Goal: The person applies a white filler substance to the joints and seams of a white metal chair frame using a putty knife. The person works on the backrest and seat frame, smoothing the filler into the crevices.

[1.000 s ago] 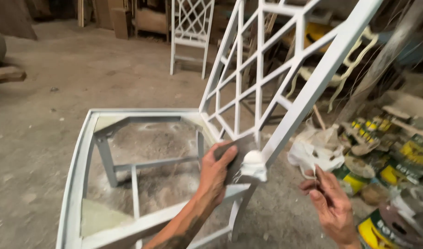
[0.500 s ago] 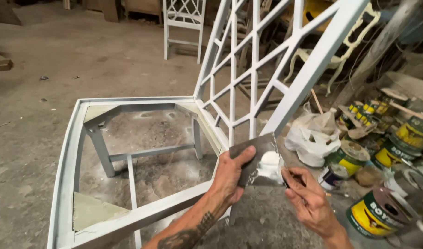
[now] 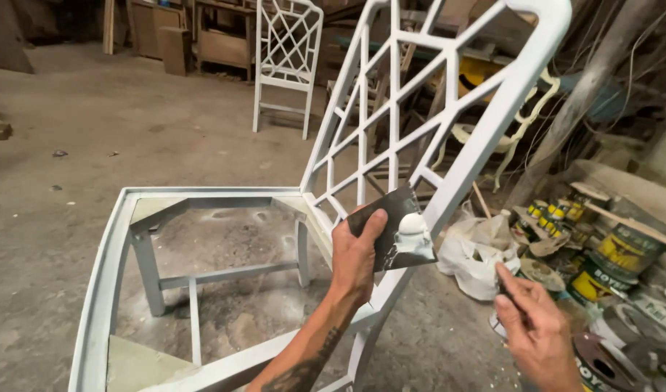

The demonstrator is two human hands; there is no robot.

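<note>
**Putty board held at a white chair frame**

Dusty concrete floor (image 3: pixel 93 131) spreads under a white-painted wooden chair frame with a lattice back (image 3: pixel 391 138). The left hand (image 3: pixel 356 254) clamps a dark flat board carrying a lump of white putty (image 3: pixel 399 231) against the frame's rear post. The right hand (image 3: pixel 536 330), partly cut off, pinches something too hidden to identify. Paint tins (image 3: pixel 609 261) and a white plastic bag (image 3: pixel 472 250) crowd the right; another white chair (image 3: pixel 285 62) stands behind.

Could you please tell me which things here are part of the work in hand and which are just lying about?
In use:
- left hand holding a dark flat board with white filler
- right hand, pinching a small tool
- white lattice-back chair frame

Lying about:
- second white chair
- paint cans
- white plastic bag
</note>
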